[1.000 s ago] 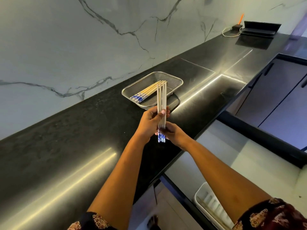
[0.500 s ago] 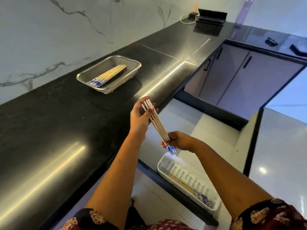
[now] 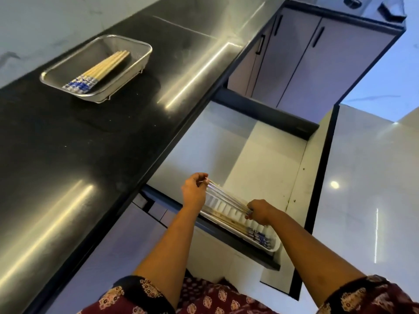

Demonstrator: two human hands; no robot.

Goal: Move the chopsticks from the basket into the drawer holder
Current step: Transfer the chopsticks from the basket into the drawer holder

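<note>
A bundle of pale chopsticks (image 3: 226, 198) stretches between my two hands, just above the white ribbed holder (image 3: 275, 247) in the open drawer. My left hand (image 3: 194, 189) pinches the plain tips at the far end. My right hand (image 3: 259, 211) grips the blue-patterned end, which it hides. Other chopsticks (image 3: 229, 220) with blue ends lie in the holder along its near side. On the black counter, the metal mesh basket (image 3: 136, 45) holds several more blue-ended chopsticks (image 3: 102, 69).
The drawer (image 3: 267, 159) is pulled out below the counter edge, white inside with a dark front rim. Grey cabinet doors (image 3: 317, 60) with black handles stand beyond it. Glossy white floor lies to the right. A marble wall backs the counter.
Both hands carried the bundle from beside the basket over the counter edge and down to the holder in the drawer, tilting it from upright to nearly flat.
</note>
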